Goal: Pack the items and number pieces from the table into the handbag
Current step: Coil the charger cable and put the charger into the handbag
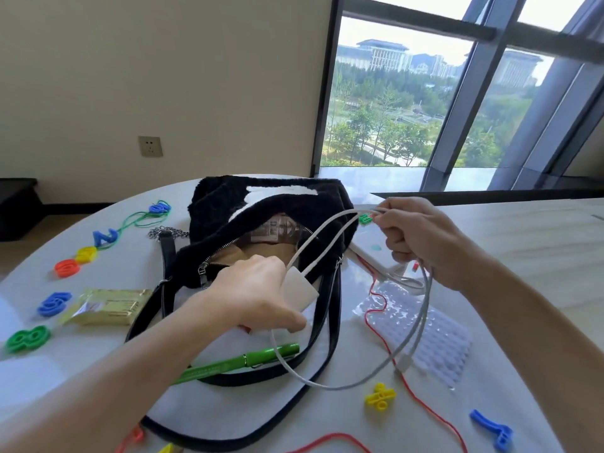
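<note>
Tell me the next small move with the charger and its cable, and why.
Probably lower the white charger block into the open mouth of the handbag, then feed the cable in after it. The left hand grips the block right at the unzipped opening, while the right hand holds the cable in loops beside the bag.

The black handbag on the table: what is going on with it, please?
A person is packing a charger. The left hand holds the white square charger block at the mouth of the open black fluffy handbag, while the right hand grips the looped white cable. A green pen, a yellow foil packet and coloured plastic number pieces lie on the white table, not yet packed.
</note>
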### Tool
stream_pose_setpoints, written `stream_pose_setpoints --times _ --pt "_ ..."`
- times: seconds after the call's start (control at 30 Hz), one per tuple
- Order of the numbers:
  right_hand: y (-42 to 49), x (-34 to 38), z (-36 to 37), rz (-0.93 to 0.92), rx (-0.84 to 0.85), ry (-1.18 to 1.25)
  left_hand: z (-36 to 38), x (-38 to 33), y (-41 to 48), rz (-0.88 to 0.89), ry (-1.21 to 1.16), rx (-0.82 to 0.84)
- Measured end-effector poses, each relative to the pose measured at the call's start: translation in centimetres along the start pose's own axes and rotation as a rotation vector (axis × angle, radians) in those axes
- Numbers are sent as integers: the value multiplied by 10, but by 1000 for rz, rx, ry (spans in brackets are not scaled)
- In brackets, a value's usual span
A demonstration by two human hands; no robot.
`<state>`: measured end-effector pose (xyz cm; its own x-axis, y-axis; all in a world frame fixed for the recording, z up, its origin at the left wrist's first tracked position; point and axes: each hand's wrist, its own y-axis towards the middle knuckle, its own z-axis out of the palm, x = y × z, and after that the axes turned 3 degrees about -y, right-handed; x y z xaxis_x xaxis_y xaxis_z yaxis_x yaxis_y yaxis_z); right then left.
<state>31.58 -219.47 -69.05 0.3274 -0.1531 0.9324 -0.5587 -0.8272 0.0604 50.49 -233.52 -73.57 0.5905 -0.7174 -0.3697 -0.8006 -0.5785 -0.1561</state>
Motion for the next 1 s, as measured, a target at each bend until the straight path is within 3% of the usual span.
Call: stream_pose_setpoints --times 0.13,0.43,0.6,0.7,0.87,1.0 --pt "-2 13 -3 -66 7 185 -13 9 3 38 -93 -26" --pt "0 33 -14 -114 48 577 -40 18 2 236 -900 75" --pt "3 30 -10 -133 9 498 -41 16 2 309 -1386 162" --pt "5 26 -11 -118 -28 383 -50 15 -1 327 -1604 307" --pt "5 27 -7 -126 -81 459 -57 9 -6 335 -1710 378" --pt "0 29 -2 -157 -104 333 -60 4 -9 313 -1637 252"
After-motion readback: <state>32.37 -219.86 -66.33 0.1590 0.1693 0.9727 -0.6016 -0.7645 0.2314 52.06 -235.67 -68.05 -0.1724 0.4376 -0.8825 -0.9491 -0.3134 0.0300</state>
